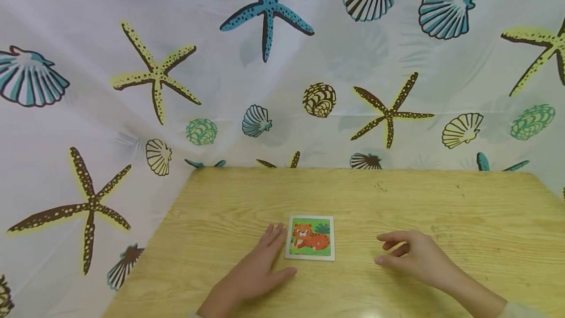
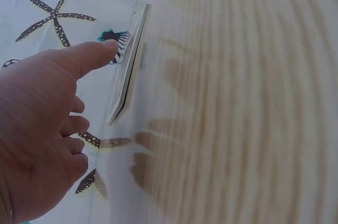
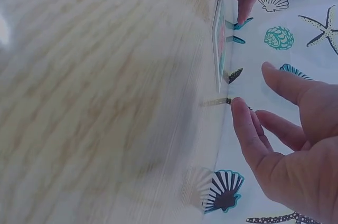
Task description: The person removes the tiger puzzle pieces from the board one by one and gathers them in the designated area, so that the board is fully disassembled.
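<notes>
A square picture puzzle [image 1: 310,238] with a pale frame lies flat on the table, showing an orange tiger on green. At its left edge is my left hand [image 1: 260,266], fingers straight and thumb spread toward the near corner. In the left wrist view the puzzle [image 2: 129,65] appears edge-on beyond the thumb. My right hand [image 1: 412,254] hovers to the right of the puzzle with loosely bent fingers and nothing in them. The right wrist view shows a gap between thumb and fingers of that hand [image 3: 296,134], with the puzzle [image 3: 218,44] farther off.
The wood-grain table [image 1: 463,220] spreads out around both hands. Behind it and along its left side hangs a white curtain [image 1: 291,82] printed with starfish and shells, meeting the table's back edge.
</notes>
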The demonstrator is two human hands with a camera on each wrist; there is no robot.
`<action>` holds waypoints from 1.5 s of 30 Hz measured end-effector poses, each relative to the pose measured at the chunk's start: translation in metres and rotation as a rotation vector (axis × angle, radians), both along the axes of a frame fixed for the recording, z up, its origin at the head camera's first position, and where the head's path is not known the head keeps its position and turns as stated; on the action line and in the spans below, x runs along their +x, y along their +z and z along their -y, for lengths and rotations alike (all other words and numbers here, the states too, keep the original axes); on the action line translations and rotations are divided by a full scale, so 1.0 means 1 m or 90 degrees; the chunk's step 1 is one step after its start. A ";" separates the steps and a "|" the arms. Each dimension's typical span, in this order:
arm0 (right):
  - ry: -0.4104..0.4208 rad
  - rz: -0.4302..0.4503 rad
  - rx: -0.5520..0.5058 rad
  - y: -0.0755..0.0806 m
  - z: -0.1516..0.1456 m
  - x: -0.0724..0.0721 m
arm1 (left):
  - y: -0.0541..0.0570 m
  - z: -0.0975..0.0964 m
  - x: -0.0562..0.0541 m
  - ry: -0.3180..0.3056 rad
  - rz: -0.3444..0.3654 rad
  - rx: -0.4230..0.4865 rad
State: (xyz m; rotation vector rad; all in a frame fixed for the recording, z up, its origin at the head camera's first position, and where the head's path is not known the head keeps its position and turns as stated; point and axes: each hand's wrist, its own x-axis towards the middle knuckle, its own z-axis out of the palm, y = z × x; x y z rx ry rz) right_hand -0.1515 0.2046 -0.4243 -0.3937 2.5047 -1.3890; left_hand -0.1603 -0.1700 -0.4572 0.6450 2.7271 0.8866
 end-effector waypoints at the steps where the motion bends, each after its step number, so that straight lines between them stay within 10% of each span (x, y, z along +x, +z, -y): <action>1: -0.005 0.004 0.001 0.000 0.002 -0.001 | -0.001 -0.002 -0.001 -0.001 0.003 0.001; 45: -0.018 -0.004 0.001 -0.010 0.065 -0.043 | -0.010 -0.042 -0.032 0.011 0.005 0.056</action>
